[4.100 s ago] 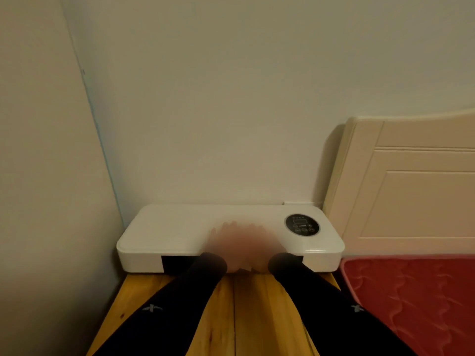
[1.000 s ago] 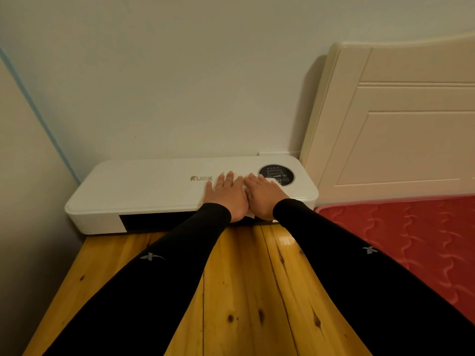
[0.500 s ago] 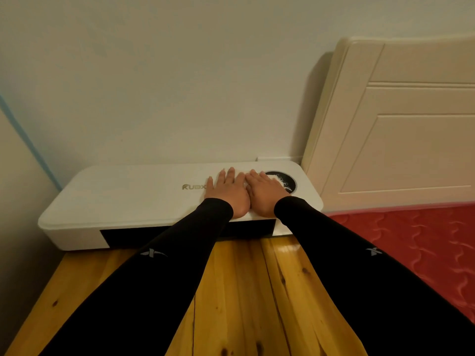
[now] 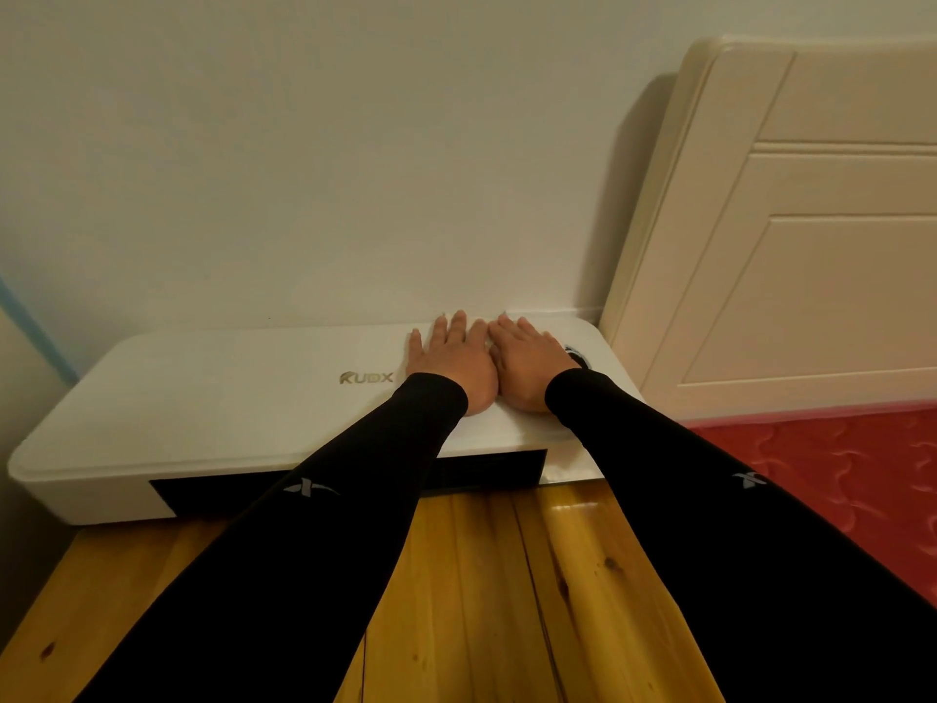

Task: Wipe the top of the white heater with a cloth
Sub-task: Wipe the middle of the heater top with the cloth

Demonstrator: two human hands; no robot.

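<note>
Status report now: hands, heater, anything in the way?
Left hand and right hand flat, side by side on heater top, right end. Cloth barely visible between them. Right hand partly covers control dial. Nothing blocking.

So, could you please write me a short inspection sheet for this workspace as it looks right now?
Surface: wooden table, glossy planks with dark knots, in a wall corner.
Job's things: white heater lies flat along the wall at the table's far edge; gold logo on top; round black control panel mostly covered by the right hand. Cloth: barely visible, only a pale sliver between the hands.
Clutter: nothing seen.
Grippers: left hand and right hand lie flat, palms down, side by side and touching, on the heater's right part; black sleeves.
Cables: nothing seen.
Surroundings: pale wall behind; cream headboard and red mattress to the right.
</note>
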